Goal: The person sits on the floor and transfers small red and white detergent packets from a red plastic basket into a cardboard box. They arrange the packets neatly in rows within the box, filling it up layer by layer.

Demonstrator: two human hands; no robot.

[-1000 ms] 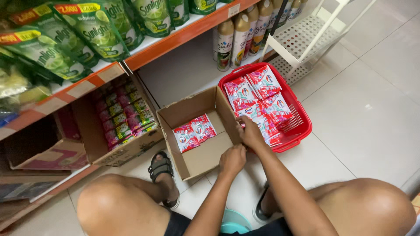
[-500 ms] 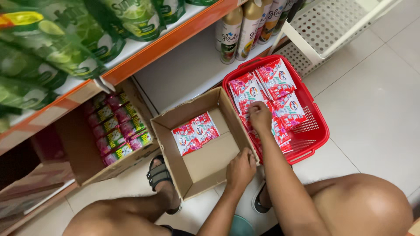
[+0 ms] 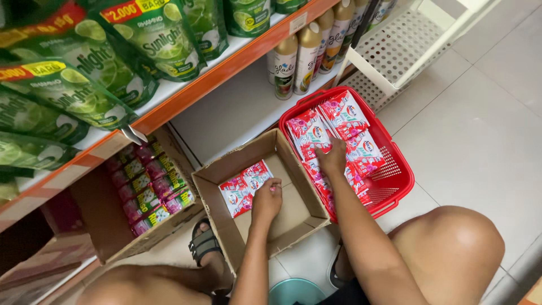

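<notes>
Since half a second ago, the left hand (image 3: 266, 199) has moved off the edge of the cardboard box (image 3: 226, 231) and gone inside it. Its fingers are curled over, touching the red and white packets (image 3: 244, 189) that lie in the far corner of the box. I cannot tell if it has hold of one.

Just past the box, the right hand (image 3: 333, 158) stays down in the red basket (image 3: 398, 181). Its fingers are bent and press on the packets piled in the basket (image 3: 330, 116), maybe gripping one.

Further off, spray cans (image 3: 299, 59) stand on the low shelf. Green pouches (image 3: 113, 62) lie on the orange shelf (image 3: 226, 73) above. A white rack (image 3: 406, 48) stands beside the basket.
</notes>
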